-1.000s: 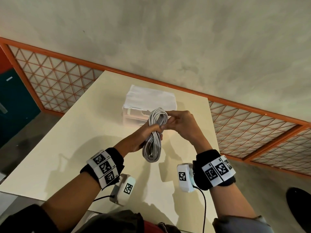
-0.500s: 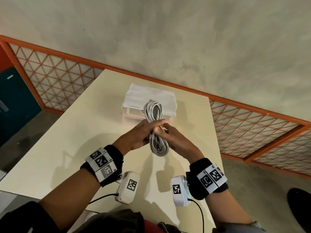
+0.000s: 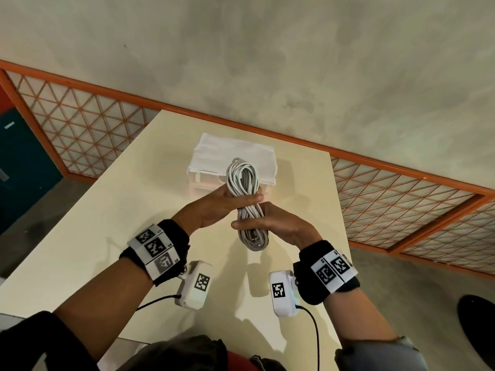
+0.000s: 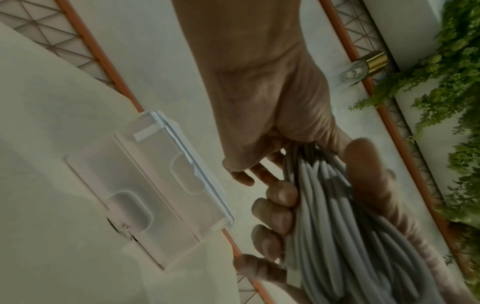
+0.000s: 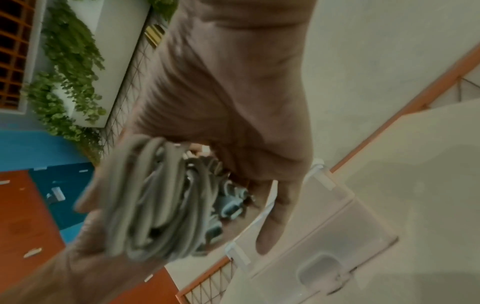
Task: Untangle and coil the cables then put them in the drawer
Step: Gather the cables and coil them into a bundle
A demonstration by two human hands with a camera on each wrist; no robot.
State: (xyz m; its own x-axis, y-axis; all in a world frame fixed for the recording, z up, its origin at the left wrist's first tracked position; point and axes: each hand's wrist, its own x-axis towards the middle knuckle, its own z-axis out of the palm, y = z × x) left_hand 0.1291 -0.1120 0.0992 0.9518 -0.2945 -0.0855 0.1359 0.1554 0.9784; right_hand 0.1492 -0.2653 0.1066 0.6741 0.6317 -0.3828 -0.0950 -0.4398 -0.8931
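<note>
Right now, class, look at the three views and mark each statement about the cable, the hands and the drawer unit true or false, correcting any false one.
1. Both hands hold the coiled cable. True: the left hand and right hand both grip it.
2. The cable lies flat on the table. False: it is held above the table.
3. The cable is black. False: it is pale grey.
4. A white drawer unit stands on the table beyond the hands. True.
5. The cable is already inside the drawer unit. False: it is in the hands, outside the unit.
</note>
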